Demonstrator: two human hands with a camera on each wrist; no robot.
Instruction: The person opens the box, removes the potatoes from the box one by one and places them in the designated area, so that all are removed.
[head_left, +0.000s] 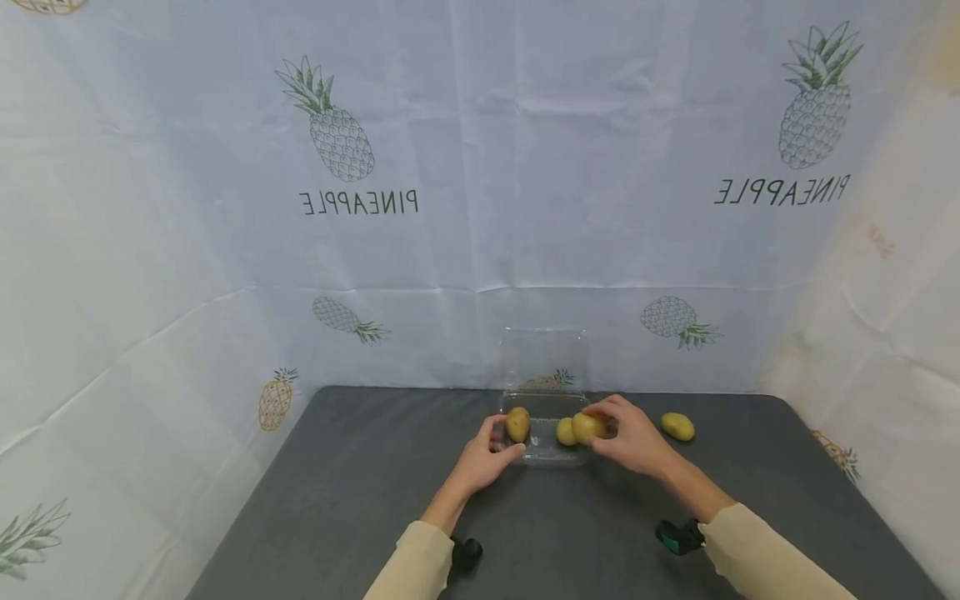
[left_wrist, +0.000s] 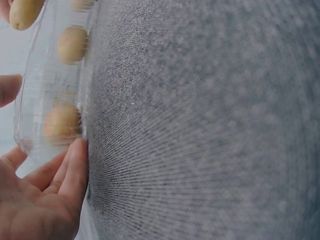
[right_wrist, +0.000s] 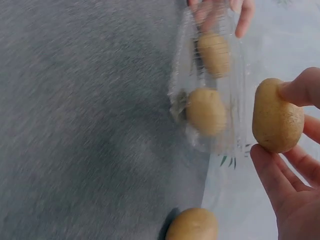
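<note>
A clear plastic clamshell box (head_left: 551, 456) sits toward the back of the table, its lid (head_left: 543, 354) raised behind it. Inside lie one potato (head_left: 517, 423) at the left and another potato (head_left: 566, 432) at the right. My right hand (head_left: 637, 439) pinches a third potato (right_wrist: 277, 116) between thumb and fingertips, above the box's right end. My left hand (head_left: 477, 461) is at the box's left end; its fingers (left_wrist: 74, 167) are nearly straight, tips at the plastic wall. To the right of the box, a loose potato (head_left: 677, 427) rests on the table.
The dark grey table (head_left: 360, 500) ends at a white cloth backdrop (head_left: 480, 208) printed with pineapples, close behind the raised lid. Cloth also hangs along both sides. Each wrist wears a black device, such as the right wrist device (head_left: 679, 537).
</note>
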